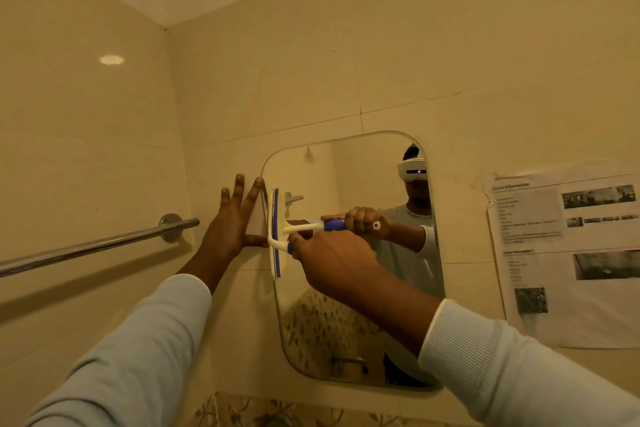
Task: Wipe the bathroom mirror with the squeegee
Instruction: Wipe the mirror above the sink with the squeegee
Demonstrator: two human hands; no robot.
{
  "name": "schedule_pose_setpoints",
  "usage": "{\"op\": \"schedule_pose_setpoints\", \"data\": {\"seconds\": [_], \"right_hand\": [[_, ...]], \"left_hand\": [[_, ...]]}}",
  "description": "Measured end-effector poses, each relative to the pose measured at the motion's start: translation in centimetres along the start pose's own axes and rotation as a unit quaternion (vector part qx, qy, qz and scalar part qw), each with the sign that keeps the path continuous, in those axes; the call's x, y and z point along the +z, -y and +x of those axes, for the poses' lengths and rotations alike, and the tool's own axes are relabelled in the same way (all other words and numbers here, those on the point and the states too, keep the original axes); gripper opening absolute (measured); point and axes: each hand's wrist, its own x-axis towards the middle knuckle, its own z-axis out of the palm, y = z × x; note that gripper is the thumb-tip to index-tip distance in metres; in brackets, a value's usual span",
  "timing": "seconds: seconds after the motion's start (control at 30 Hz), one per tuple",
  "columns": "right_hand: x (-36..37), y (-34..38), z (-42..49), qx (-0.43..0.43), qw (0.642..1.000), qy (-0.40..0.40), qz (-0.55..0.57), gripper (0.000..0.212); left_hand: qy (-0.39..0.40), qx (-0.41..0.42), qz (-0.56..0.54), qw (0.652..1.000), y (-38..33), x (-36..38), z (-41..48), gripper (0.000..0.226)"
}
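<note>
Head view, right hand (332, 262) gripping squeegee (279, 245) (blade (276, 211) upright), against mirror (346, 322)

Print on wall notice (568, 253) illegibly blurred

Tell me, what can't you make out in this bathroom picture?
Squeegee: handle end hidden in the right hand, head view.
Paper: print too blurred to read, head view.
Towel bar: left end cut off by the frame edge, head view.
Mirror: lower right corner hidden behind the right sleeve, head view.
</note>
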Motion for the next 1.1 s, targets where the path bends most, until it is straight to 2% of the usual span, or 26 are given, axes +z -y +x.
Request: {"op": "schedule_pose_setpoints", "data": {"seconds": [0.2,0.67,0.9,1.1], "right_hand": [[-1.8,-3.1,-2.1,-0.001,1.0,0.022,-0.016,0.032],[-8.8,-15.1,-10.9,0.055,0.988,0.01,-0.146,0.044],[-9.5,-17.2,-13.7,0.059,0.979,0.029,-0.191,0.051],[-9.6,-17.8,-14.7,0.07,0.98,0.042,-0.184,0.054]], "left_hand": [[0.004,0.008,0.002,1.0,0.2,-0.2,0.0,0.15],[0.018,-0.004,0.001,1.0,0.2,-0.2,0.4,0.154],[0.016,0.0,-0.001,1.0,0.0,-0.3,0.2,0.154],[0.018,-0.005,-0.001,1.0,0.0,-0.4,0.2,0.154]]}}
